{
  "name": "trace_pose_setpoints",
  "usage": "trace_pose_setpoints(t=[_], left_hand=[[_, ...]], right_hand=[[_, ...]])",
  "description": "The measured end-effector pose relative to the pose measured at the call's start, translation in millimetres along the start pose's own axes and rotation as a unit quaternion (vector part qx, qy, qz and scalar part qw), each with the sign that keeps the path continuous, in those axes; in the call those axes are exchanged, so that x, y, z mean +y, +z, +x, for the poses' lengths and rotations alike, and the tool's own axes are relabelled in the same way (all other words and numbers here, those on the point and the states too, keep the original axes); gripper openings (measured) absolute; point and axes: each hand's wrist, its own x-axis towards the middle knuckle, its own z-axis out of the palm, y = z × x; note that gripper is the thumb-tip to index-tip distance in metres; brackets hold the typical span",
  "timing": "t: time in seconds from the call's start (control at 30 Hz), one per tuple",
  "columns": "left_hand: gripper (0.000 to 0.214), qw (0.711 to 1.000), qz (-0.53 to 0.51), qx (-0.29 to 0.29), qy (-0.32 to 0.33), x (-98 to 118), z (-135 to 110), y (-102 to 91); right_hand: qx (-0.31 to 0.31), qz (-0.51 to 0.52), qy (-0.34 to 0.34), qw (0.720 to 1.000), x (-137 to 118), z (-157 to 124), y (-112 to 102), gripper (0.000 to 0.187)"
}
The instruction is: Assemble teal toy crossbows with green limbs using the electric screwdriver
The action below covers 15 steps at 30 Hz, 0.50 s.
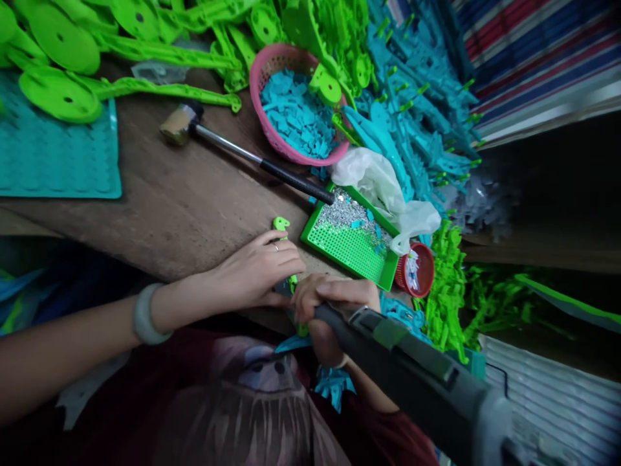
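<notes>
My left hand (264,264) lies over a narrow bright green plastic part (281,224) at the table's near edge. Its fingers are bent and pressed down, hiding most of the part; one end shows beyond the fingertips. Close beside it, my right hand (330,301) is wrapped around the front end of a long dark electric screwdriver (402,362), whose body slants toward the camera at lower right. The screwdriver's tip is hidden by the fingers. Below the hands, blue plastic pieces (334,387) show by my lap.
A green tray (349,255) holds small screws and blue bits. Behind it stand a pink basket (259,97) of blue pieces and a plastic bag (371,178). A hammer (233,145) lies across the table. A small red basket (424,272) and heaped green and blue parts surround these.
</notes>
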Motion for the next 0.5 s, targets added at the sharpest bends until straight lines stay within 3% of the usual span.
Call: trace_pose_setpoints(t=[0.1, 0.2, 0.33, 0.5], left_hand=[[0.027, 0.998, 0.047, -0.032, 0.010, 0.6, 6.0, -6.4], [0.033, 0.991, 0.077, -0.106, 0.024, -0.9, 19.7, -15.6], [0.027, 0.972, 0.002, -0.231, 0.050, -2.8, 43.3, -27.9], [0.018, 0.944, -0.086, -0.316, 0.032, -3.6, 59.4, -35.8]], right_hand=[[0.017, 0.023, 0.029, 0.999, -8.0, 6.1, -8.3, 0.030], [0.108, 0.051, -0.015, 0.993, -26.1, 14.1, -26.9, 0.028], [0.232, 0.022, -0.050, 0.971, -45.9, 13.9, -58.1, 0.016], [0.316, 0.026, 0.021, 0.948, -39.9, -12.4, -85.1, 0.019]])
